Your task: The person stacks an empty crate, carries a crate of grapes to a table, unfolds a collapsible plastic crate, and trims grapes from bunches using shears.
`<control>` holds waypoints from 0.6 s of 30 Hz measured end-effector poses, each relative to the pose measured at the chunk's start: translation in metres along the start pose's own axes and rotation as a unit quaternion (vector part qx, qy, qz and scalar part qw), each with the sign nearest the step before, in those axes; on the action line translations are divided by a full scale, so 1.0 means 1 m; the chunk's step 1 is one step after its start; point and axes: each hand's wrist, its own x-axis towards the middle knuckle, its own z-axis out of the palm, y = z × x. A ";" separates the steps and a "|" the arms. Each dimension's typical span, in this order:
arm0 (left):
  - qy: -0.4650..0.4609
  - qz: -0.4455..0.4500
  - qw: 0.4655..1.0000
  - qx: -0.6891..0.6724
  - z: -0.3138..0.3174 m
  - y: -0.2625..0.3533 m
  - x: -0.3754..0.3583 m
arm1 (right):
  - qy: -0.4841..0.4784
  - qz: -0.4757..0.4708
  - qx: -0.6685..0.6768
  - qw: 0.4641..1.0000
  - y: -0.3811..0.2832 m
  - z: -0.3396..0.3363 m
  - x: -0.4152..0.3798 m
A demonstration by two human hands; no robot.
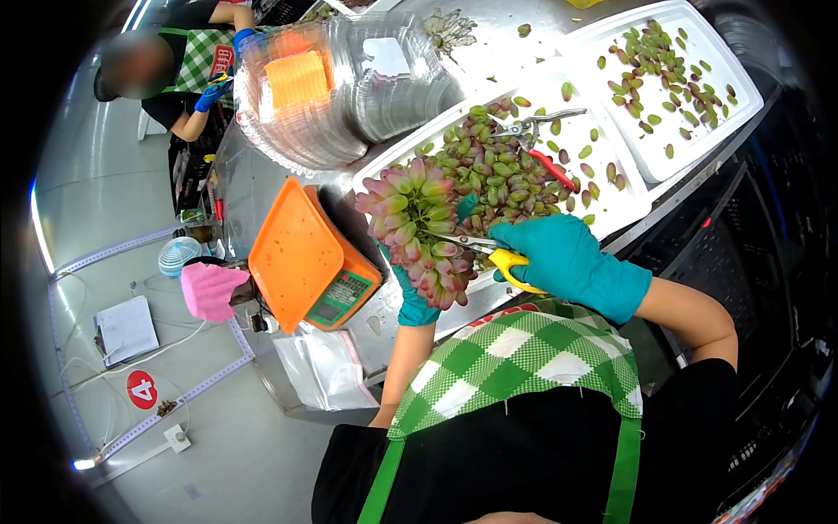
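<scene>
My left hand [415, 301], in a teal glove, holds up a bunch of long red-green grapes [410, 218]; most of its fingers are hidden behind the fruit. My right hand [567, 262], gloved alike, is closed on yellow-handled scissors [515, 266]. Their blades reach in among the grapes at the bunch's right side. Just beyond, a white foam tray [624, 162] carries a heap of loose grapes [497, 162]. Lying over that heap are red-handled pruning shears [550, 162].
A second white tray [646, 157] with scattered grapes stands at the back right. An orange scale [301, 253] sits left of the bunch, below stacked clear plastic containers [301, 105]. Plastic bags [327, 371] hang at the table edge. Another person [188, 65] in blue gloves works at upper left.
</scene>
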 end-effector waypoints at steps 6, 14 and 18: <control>0.023 0.040 0.999 0.019 0.009 0.004 0.006 | 0.020 -0.007 -0.066 0.998 -0.001 0.000 -0.002; 0.041 0.073 0.996 0.045 0.024 0.006 0.011 | 0.009 -0.017 -0.085 0.996 -0.002 -0.002 -0.002; 0.048 0.080 0.994 0.052 0.027 0.004 0.012 | 0.006 -0.028 -0.098 0.995 0.000 -0.005 0.001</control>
